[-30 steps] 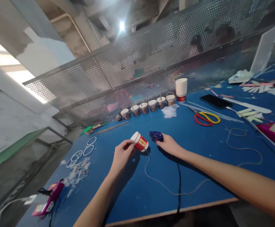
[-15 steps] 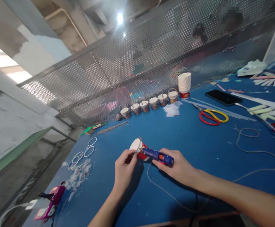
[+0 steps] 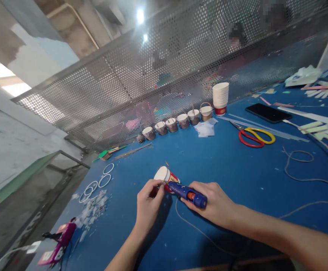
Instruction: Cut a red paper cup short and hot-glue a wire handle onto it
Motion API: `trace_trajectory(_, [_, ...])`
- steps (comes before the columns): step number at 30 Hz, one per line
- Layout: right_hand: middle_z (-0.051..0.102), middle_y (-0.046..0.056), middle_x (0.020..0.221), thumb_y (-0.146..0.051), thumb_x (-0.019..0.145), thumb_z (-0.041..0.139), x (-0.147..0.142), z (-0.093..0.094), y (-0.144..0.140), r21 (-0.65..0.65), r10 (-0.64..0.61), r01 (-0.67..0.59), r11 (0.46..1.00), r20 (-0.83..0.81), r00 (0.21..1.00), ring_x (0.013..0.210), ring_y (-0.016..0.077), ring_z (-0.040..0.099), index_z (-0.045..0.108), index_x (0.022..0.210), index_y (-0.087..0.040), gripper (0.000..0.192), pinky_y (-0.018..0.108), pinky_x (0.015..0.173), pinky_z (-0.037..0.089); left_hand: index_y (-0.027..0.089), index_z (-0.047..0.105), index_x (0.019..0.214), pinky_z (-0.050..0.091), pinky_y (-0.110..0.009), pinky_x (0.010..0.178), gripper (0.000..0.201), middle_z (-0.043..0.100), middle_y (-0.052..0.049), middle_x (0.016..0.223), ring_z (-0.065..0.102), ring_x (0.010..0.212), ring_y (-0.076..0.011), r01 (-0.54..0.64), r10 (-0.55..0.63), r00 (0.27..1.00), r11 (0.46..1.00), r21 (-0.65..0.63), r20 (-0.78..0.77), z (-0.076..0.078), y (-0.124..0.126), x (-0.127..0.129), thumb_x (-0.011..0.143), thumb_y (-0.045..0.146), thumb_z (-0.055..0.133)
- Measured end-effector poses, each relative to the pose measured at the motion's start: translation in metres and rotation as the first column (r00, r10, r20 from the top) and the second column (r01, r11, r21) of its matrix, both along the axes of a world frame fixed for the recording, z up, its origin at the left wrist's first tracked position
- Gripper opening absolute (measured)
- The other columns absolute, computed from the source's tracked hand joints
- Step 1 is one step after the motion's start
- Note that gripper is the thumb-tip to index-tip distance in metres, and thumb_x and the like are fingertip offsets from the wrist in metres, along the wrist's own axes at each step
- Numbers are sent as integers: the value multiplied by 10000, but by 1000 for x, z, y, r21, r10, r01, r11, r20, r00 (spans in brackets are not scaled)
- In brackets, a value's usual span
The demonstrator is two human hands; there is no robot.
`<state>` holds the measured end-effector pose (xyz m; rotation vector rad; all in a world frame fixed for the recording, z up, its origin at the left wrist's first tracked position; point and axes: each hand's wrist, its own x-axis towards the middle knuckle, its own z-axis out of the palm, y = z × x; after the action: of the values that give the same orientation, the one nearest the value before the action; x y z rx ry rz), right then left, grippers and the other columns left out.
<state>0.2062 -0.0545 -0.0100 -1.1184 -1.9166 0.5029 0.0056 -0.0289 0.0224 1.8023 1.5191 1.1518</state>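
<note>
- Left hand (image 3: 148,201), lower centre of frame: fingers pinched on the rim of a paper cup (image 3: 165,176) lying on its side on the blue table (image 3: 237,165).
- Right hand (image 3: 214,203), just right of it: fingers wrapped around a blue glue gun (image 3: 186,192), nozzle touching the cup.
- Upper centre: row of small cups (image 3: 177,122); scissors (image 3: 254,136) to the right.

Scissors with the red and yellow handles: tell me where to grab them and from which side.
Take the scissors by the two handle loops, which lie flat on the blue table and point toward the person. Come from above on the near side; the blades point away toward the paper cup stack.
</note>
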Motion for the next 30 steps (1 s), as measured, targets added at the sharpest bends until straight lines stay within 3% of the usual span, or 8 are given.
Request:
trace_trajectory(8, [651,10,642,-351,895,540,1,-2,-1,70,19,-20,997,19,1000,508,128,563,567,774,-203,193,241,499,348,182,685,748,401,-214,519,156,621,-19,719,493,566,-118,4,-3,1000,1000,-22,24,5,0,3,749,321,614])
trace_trajectory(15, [630,3,625,-377,892,551,6,3,-1,-1,-13,13,1000,-40,999,492,121,533,552,751,-205,222,238,498,375,166,665,721,369,-201,473,147,585,1,686,450,510,-89,22,-13,995,995,-97,95,8,1,0,728,304,617])
trace_trajectory(30, [650,11,632,-383,882,557,3,2,-3,35,8,-7,999,-27,1000,505,128,552,567,765,-206,212,239,498,375,166,629,723,363,-199,478,159,560,15,689,437,512,-81,51,-33,989,991,-125,141,4,4,-4,734,323,615])
